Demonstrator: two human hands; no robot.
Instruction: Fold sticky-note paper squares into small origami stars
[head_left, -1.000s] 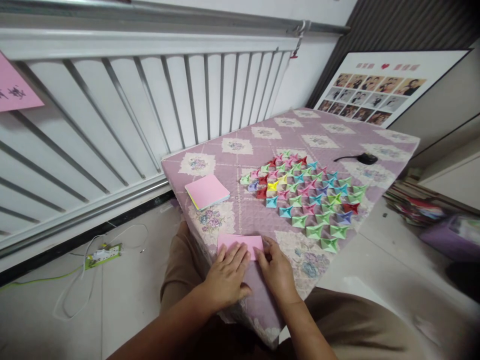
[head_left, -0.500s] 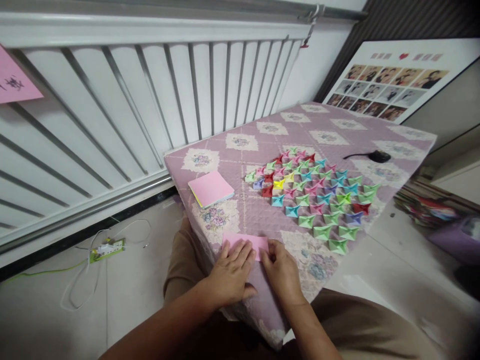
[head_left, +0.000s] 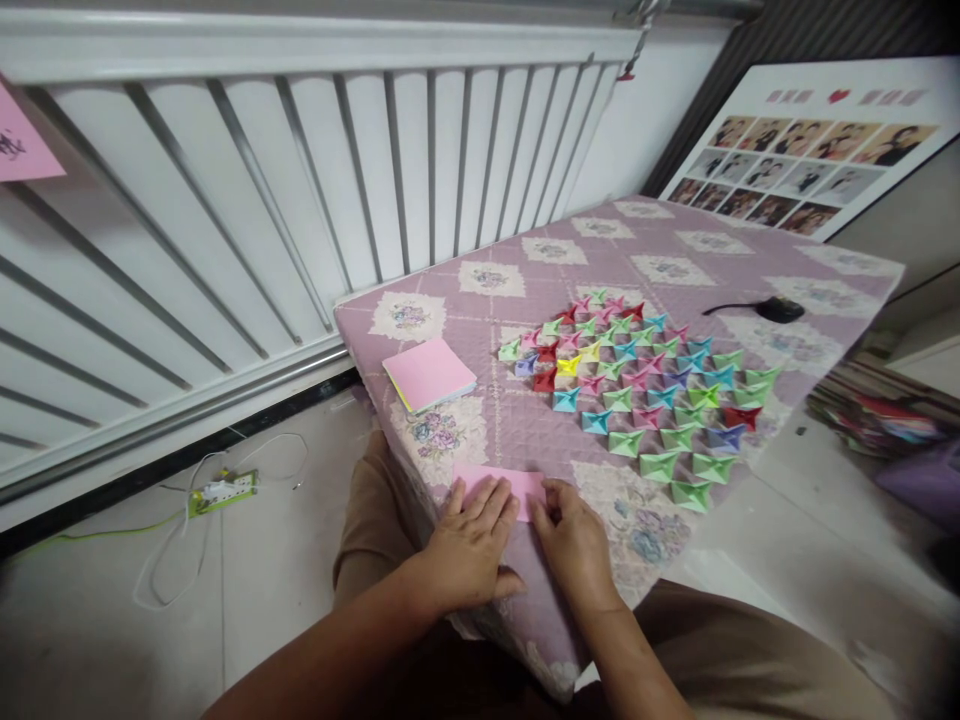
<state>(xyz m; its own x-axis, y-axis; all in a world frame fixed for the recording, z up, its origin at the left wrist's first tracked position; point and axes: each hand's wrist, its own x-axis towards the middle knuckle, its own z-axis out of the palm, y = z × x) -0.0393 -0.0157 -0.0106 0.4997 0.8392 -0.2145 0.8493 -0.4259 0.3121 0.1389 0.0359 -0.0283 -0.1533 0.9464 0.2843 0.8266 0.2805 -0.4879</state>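
A pink sheet of paper [head_left: 528,488], folded into a narrow rectangle, lies at the near corner of the cloth-covered table [head_left: 525,430]. My left hand [head_left: 471,555] rests flat across it with the fingers stretched out, covering much of its middle. At the paper's right end, my right hand [head_left: 576,548] holds the edge between thumb and curled fingers. Beyond my left hand sits a square stack of coloured paper [head_left: 429,374], pink on top. Many small folded paper pieces [head_left: 626,442] in green, pink, blue, red and yellow stand in rows to the right.
A black corded object [head_left: 780,309] lies on the table's far right. Behind the table are a white radiator [head_left: 442,170] and a photo board [head_left: 795,150]. On the floor at left, a power strip [head_left: 223,490] trails loose cables.
The whole view has shifted slightly, so things appear a little further right. Both hands keep nearly the same places on the pink paper.
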